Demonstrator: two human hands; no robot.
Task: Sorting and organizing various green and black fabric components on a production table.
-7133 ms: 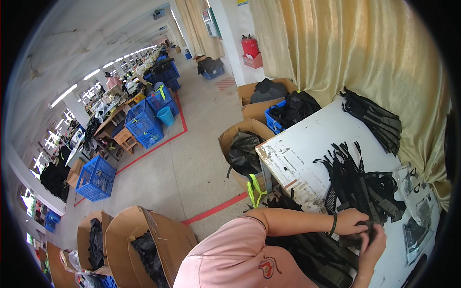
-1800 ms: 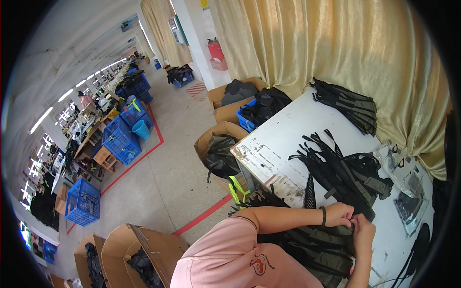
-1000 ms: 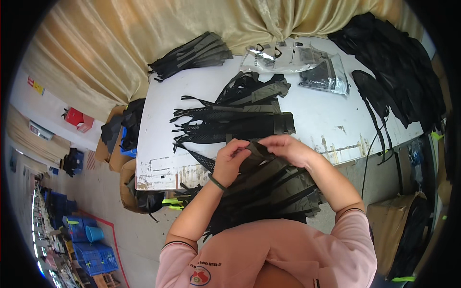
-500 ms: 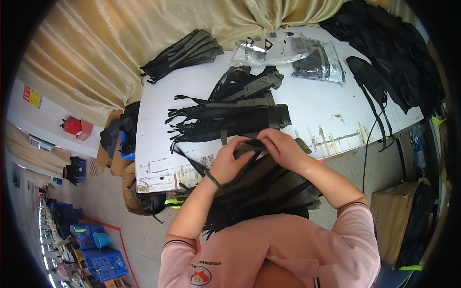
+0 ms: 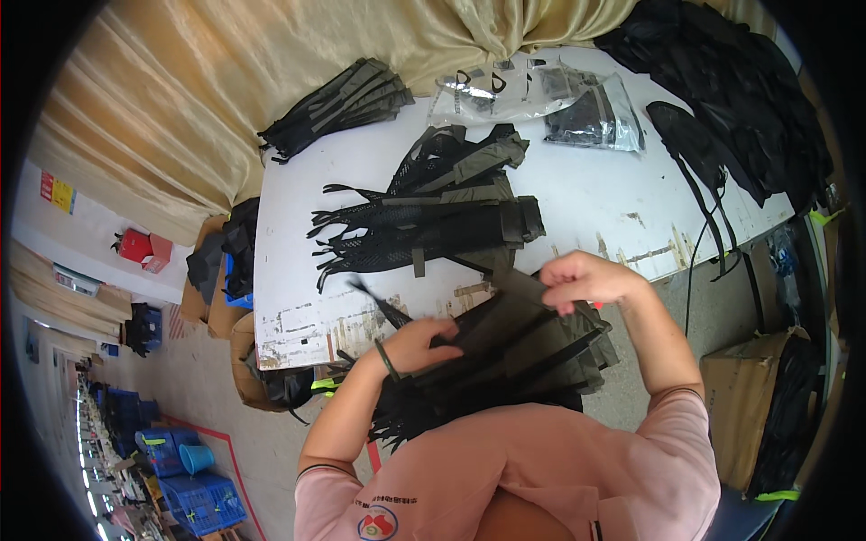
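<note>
My right hand (image 5: 585,281) pinches one end of a dark mesh-and-fabric piece (image 5: 519,287) by its olive-grey band, over the table's near edge. Lower and to the left, my left hand (image 5: 417,346) rests against the dark fabric, thumb and fingers apart. A thin black strip sticks up beyond its wrist. Under both hands a pile of similar dark pieces (image 5: 505,361) with olive-grey bands and fringed black ends lies across my lap. On the white table (image 5: 577,203) just ahead, a stack of black mesh pieces (image 5: 433,225) lies with its strap ends pointing left.
Another fanned bundle (image 5: 338,108) lies at the table's far left. Clear plastic bags (image 5: 591,117) sit at the back, one with dark contents. Black bags or cloth (image 5: 731,99) heap at the right. Cardboard boxes (image 5: 753,406) flank the table; blue crates (image 5: 200,498) stand on the left floor.
My hands have moved apart: the right went to the right with the band end, the left drew down and its fingers loosened. The held piece now stretches out more.
</note>
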